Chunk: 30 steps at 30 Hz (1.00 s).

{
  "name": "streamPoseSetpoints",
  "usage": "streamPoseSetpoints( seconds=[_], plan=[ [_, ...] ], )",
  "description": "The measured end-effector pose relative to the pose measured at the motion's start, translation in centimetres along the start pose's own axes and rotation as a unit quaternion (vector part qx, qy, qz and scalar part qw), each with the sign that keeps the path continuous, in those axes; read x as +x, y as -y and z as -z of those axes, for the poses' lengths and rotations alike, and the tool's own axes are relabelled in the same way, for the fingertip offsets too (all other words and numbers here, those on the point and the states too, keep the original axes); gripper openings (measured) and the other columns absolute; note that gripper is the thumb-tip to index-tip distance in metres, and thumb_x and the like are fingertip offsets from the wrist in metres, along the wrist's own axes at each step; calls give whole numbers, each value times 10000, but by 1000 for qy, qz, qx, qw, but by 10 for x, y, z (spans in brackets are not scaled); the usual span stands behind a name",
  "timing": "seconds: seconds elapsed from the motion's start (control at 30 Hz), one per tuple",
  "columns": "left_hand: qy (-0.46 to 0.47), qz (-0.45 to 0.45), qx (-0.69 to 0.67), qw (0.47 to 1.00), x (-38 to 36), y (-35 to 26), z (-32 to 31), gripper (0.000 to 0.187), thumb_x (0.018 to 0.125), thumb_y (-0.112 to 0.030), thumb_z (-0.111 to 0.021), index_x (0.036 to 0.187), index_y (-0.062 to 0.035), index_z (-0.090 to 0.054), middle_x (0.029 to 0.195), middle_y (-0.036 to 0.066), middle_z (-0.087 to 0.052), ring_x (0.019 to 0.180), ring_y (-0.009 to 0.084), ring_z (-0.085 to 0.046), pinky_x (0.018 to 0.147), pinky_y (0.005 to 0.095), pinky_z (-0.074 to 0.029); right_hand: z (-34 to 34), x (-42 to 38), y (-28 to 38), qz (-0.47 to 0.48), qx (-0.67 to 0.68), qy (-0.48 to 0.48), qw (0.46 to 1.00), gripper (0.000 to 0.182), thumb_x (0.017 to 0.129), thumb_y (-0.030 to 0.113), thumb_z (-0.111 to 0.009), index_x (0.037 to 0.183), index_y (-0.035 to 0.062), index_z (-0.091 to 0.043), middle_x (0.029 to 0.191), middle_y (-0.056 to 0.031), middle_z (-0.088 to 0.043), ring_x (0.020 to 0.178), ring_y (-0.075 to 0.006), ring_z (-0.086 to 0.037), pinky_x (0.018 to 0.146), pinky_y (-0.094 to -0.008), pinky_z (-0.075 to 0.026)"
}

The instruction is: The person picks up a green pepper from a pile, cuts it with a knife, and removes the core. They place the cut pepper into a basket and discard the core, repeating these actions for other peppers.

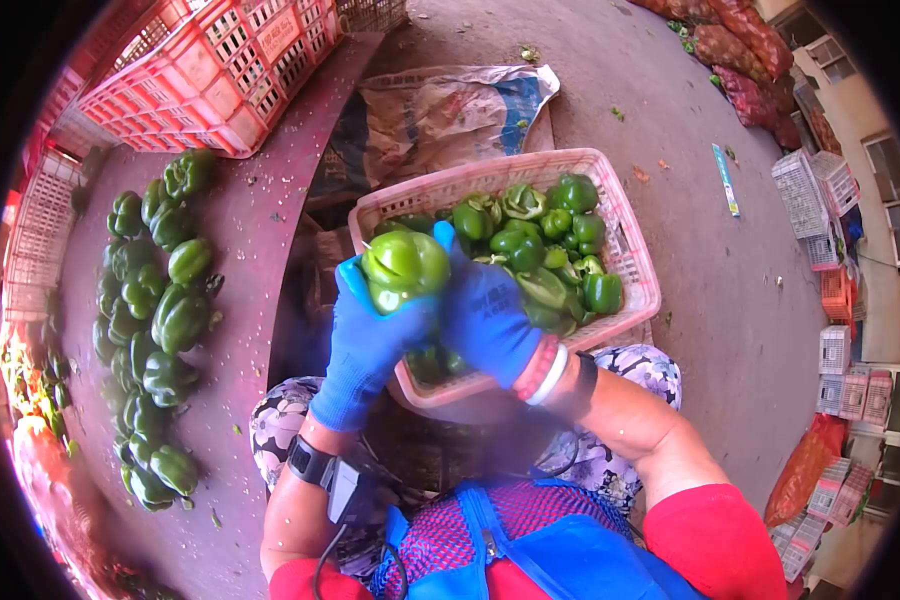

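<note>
My left hand (pixel 375 335), in a blue glove, is closed around a bright green bell pepper (pixel 406 262) and holds it above the near left part of a pink plastic crate (pixel 635 250). Against the pepper's right side is my right hand (pixel 490 315), also blue-gloved and slightly blurred. Its thumb points up along the pepper and its other fingers curl under, out of sight; what they grip is hidden. Several green peppers (pixel 518 245) lie in the crate below, some with their tops cut or hollowed.
Several whole green peppers (pixel 180 318) lie in a long pile on the reddish board at left. A red-pink crate (pixel 210 85) stands beyond them. A crumpled sack (pixel 440 120) lies behind the pink crate. Stacked crates (pixel 802 195) and filled mesh sacks (pixel 745 60) line the right side.
</note>
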<state>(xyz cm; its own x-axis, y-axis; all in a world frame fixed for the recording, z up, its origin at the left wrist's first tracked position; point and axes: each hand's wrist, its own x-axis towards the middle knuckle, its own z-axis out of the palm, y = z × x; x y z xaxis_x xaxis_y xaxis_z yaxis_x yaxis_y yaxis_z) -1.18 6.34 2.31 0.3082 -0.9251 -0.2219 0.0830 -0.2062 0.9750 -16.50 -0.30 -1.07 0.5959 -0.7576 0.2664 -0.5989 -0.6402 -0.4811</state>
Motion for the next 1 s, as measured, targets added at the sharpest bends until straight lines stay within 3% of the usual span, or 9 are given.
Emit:
streamPoseSetpoints(
  seconds=[0.03, 0.07, 0.13, 0.27, 0.37, 0.5, 0.77, 0.8, 1.0],
  plan=[
    [7, 19, -63, 998, -1, -3, 2, 687, 742, -199, -821, 1291, -32, -444, 1177, 125, -622, 1036, 202, -647, 877, 340, -557, 1, -1, -2, 5, -12, 12, 1000, 603, 873, 110, -586, 1412, -63, -377, 858, -214, -653, 747, -383, -658, 640, -481, -498],
    [-9, -10, -106, 994, -2, -2, 2, 490, 868, -130, -703, 1300, -60, -483, 1084, 104, -644, 803, 174, -680, 590, 310, -580, 0, -3, -8, 10, -25, 24, 999, 634, 848, 90, -598, 1418, -63, -365, 863, -203, -644, 751, -372, -649, 643, -484, -492],
    [-17, 23, -158, 987, 4, -4, 25, 470, 898, -141, -662, 1323, -64, -477, 1023, 107, -665, 773, 183, -681, 580, 308, -576, -7, -13, -28, 2, -91, 74, 993, 598, 852, 102, -620, 1403, -10, -416, 935, -190, -656, 818, -386, -658, 689, -479, -513],
    [7, 46, -108, 993, 0, -22, 45, 470, 867, -135, -692, 1286, -58, -494, 1051, 107, -653, 795, 186, -681, 644, 324, -590, -2, -23, -59, -254, 267, 251, 895, 583, 886, 254, -742, 1393, 100, -499, 1220, -136, -656, 1055, -321, -660, 888, -398, -529],
    [53, 16, 41, 998, -3, -3, 28, 578, 762, -71, -790, 1261, -57, -498, 1081, 84, -634, 890, 158, -653, 768, 314, -571, 36, -4, -17, -155, 637, 151, 740, 814, 816, 300, -842, 1483, 90, -425, 1375, -91, -573, 1214, -195, -565, 989, -355, -483],
    [137, 69, 37, 987, -9, 3, 8, 758, 698, -178, -838, 1329, -47, -438, 1168, 100, -604, 1042, 190, -616, 894, 327, -532, 38, 5, -17, -33, 603, 232, 762, 1096, 733, 296, -891, 1584, 75, -237, 1461, -68, -440, 1339, -174, -436, 1120, -337, -377],
    [194, 45, -12, 980, -2, -11, -1, 764, 653, -50, -759, 1359, -37, -467, 1264, 103, -584, 1174, 199, -575, 1008, 349, -486, 25, -9, -46, -73, 636, 240, 730, 931, 783, 166, -842, 1546, 39, -324, 1417, -63, -511, 1301, -161, -481, 1114, -335, -384],
    [204, 71, -50, 975, 1, -9, 3, 769, 649, -44, -756, 1362, -34, -469, 1266, 98, -582, 1173, 201, -574, 1010, 354, -485, 26, -11, -46, -130, 675, 228, 690, 735, 819, 125, -802, 1466, 76, -455, 1164, -47, -655, 923, -119, -643, 818, -281, -535],
    [239, 89, -199, 946, 12, -1, 16, 777, 684, -51, -786, 1395, -23, -474, 1263, 94, -593, 1152, 229, -590, 1003, 365, -504, 59, -3, -53, -175, 702, 232, 650, 736, 807, 179, -738, 1469, 32, -452, 1098, -75, -673, 776, -102, -630, 708, -254, -528]
  ],
)
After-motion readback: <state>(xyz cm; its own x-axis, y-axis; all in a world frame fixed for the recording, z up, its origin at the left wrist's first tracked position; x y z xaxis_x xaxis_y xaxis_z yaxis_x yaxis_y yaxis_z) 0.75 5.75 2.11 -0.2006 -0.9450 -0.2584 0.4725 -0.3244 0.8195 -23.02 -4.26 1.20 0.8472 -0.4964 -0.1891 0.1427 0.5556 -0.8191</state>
